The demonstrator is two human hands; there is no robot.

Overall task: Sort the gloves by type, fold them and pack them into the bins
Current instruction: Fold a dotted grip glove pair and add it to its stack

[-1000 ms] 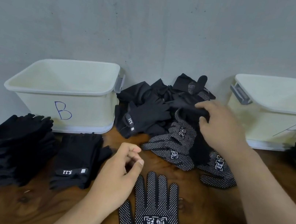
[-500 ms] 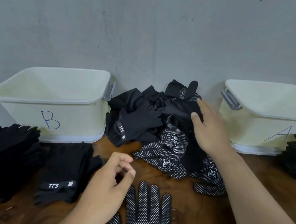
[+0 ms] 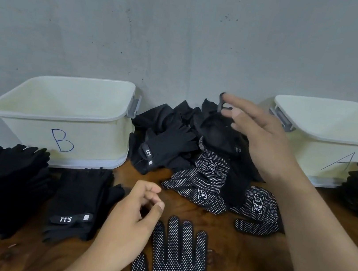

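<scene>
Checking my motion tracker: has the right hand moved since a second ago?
Yes. The right hand has risen over the glove pile; its fingertips are now level with bin A's handle, before below it.

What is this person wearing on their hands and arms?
Nothing that shows. The left hand and the right hand are bare: no gloves, rings or watch, and no sleeve anywhere up to the picture's edge.

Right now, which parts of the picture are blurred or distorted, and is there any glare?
Head view: the right hand is motion-blurred at its fingertips over the pile of black gloves; the left hand and the black white-dotted glove are sharp; the pale plastic bin marked B bows with wide-angle distortion; light is soft, no glare.
</scene>
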